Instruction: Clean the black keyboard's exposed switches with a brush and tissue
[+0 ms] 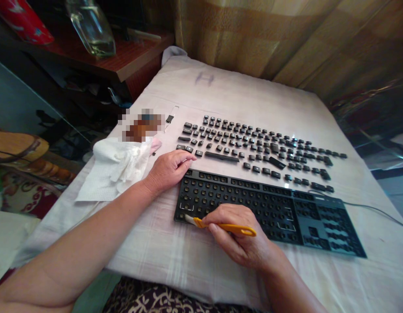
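Note:
A black keyboard (243, 191) with its keycaps taken off lies on the cloth in front of me; its switches are bare. My right hand (237, 230) grips a small brush (234, 227) with a yellow handle. Its pale bristles touch the keyboard's lower left corner. Resting beside the keyboard's upper left corner is my left hand (171, 169), fingers stretched out and thumb by the edge. Behind the keyboard, loose black keycaps (256, 168) are laid out in rows, among them the long space bar (221, 156). Some lie close to my left fingertips.
White crumpled paper towel (113, 163) lies left of my left hand. A wire keycap puller (169, 119) is beyond it, near a blurred-out patch. The keyboard's cable (377, 206) runs off right. At the back left, a wooden cabinet (129, 61) holds a glass jug (95, 32).

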`<state>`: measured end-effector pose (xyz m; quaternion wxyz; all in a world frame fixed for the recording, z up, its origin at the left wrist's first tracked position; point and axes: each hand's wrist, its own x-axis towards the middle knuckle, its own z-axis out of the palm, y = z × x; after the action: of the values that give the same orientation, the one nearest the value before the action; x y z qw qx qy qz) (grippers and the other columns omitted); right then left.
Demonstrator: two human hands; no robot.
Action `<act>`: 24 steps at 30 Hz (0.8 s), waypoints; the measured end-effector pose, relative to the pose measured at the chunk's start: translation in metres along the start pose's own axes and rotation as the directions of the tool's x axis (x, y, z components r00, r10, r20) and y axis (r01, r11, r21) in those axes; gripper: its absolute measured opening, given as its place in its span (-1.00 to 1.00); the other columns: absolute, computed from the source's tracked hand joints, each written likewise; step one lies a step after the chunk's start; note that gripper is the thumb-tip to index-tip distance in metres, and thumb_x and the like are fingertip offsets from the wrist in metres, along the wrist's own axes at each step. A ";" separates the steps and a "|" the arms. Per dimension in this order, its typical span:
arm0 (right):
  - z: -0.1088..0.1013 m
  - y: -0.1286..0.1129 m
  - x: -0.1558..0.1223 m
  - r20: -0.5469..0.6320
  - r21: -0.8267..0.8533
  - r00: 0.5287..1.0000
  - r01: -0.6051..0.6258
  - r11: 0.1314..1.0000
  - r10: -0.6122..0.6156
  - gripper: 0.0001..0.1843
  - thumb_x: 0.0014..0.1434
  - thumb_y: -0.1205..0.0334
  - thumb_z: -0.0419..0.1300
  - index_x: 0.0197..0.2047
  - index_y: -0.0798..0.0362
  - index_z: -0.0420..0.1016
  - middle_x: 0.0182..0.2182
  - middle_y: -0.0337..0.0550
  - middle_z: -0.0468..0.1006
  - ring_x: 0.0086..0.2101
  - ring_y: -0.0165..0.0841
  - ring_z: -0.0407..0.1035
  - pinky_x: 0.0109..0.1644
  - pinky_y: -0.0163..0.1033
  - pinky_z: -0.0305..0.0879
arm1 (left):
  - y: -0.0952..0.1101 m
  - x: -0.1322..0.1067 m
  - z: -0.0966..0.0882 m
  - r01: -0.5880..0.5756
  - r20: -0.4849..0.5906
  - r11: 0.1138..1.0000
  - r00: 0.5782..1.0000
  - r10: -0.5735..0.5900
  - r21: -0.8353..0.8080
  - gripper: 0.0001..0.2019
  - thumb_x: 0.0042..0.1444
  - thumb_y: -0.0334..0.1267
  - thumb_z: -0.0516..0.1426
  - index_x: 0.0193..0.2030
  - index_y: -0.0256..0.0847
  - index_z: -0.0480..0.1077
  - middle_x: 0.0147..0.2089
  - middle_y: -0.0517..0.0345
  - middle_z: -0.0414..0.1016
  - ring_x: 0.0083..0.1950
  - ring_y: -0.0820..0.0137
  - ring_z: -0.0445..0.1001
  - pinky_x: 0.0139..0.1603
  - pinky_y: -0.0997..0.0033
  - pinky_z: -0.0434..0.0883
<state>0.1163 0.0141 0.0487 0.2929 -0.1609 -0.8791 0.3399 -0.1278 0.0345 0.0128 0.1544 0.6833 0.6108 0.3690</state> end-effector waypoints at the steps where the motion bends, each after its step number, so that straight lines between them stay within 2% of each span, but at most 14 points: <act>1: 0.000 0.000 0.000 -0.007 0.005 1.000 0.001 1.000 -0.001 -0.84 0.34 0.37 0.10 -0.19 0.01 0.51 -0.45 -0.22 0.64 -0.49 -0.41 0.50 -0.39 -0.33 0.38 | 0.000 0.000 0.000 0.000 -0.001 1.000 1.000 0.000 0.001 -0.74 0.25 -0.23 0.05 -0.10 -0.11 0.57 -0.04 0.15 0.66 -0.01 0.36 0.60 0.07 0.35 0.51; 5: -0.002 0.000 0.001 -0.062 0.033 0.998 -0.009 0.999 0.011 -0.81 0.33 0.40 0.08 -0.20 0.01 0.50 -0.46 -0.22 0.64 -0.49 -0.41 0.50 -0.39 -0.33 0.37 | 0.001 0.000 0.000 -0.004 -0.003 1.000 1.000 0.004 0.005 -0.75 0.25 -0.25 0.05 -0.11 -0.11 0.57 -0.04 0.14 0.66 -0.01 0.35 0.60 0.08 0.34 0.51; 10: -0.002 0.000 0.001 -0.061 0.032 0.998 -0.007 0.999 0.009 -0.83 0.30 0.41 0.10 -0.25 0.03 0.50 -0.48 -0.22 0.63 -0.51 -0.41 0.50 -0.40 -0.34 0.38 | 0.001 0.000 -0.001 -0.007 0.004 1.000 1.000 0.007 0.011 -0.75 0.26 -0.23 0.05 -0.11 -0.12 0.57 -0.05 0.13 0.66 -0.01 0.34 0.60 0.07 0.34 0.51; 16: -0.003 0.004 -0.003 -0.256 0.002 0.964 -0.079 0.997 0.077 -0.81 0.30 0.42 0.09 -0.23 0.01 0.52 -0.50 -0.23 0.64 -0.50 -0.39 0.53 -0.42 -0.33 0.41 | 0.001 0.000 -0.001 0.003 0.005 1.000 1.000 -0.003 0.018 -0.75 0.25 -0.21 0.06 -0.10 -0.11 0.57 -0.04 0.13 0.66 0.00 0.32 0.59 0.08 0.33 0.51; 20: 0.000 0.005 -0.002 -0.216 0.006 0.975 -0.052 0.999 0.052 -0.81 0.32 0.39 0.09 -0.21 0.03 0.53 -0.44 -0.20 0.66 -0.47 -0.39 0.54 -0.39 -0.34 0.41 | 0.000 0.001 -0.001 0.006 0.002 1.000 1.000 -0.006 0.020 -0.73 0.24 -0.21 0.05 -0.11 -0.12 0.57 -0.05 0.13 0.66 -0.01 0.32 0.59 0.09 0.33 0.50; 24: 0.005 0.003 0.000 -0.082 0.040 0.997 0.002 0.999 0.001 -0.82 0.34 0.35 0.11 -0.21 0.07 0.55 -0.40 -0.15 0.68 -0.42 -0.41 0.55 -0.30 -0.36 0.41 | -0.001 0.002 0.000 0.016 -0.004 1.000 1.000 -0.016 0.026 -0.72 0.24 -0.19 0.04 -0.10 -0.14 0.57 -0.05 0.12 0.66 -0.01 0.31 0.59 0.08 0.32 0.50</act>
<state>0.1136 0.0134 0.0438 0.3320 -0.1685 -0.8595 0.3503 -0.1286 0.0361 0.0130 0.1472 0.6796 0.6213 0.3612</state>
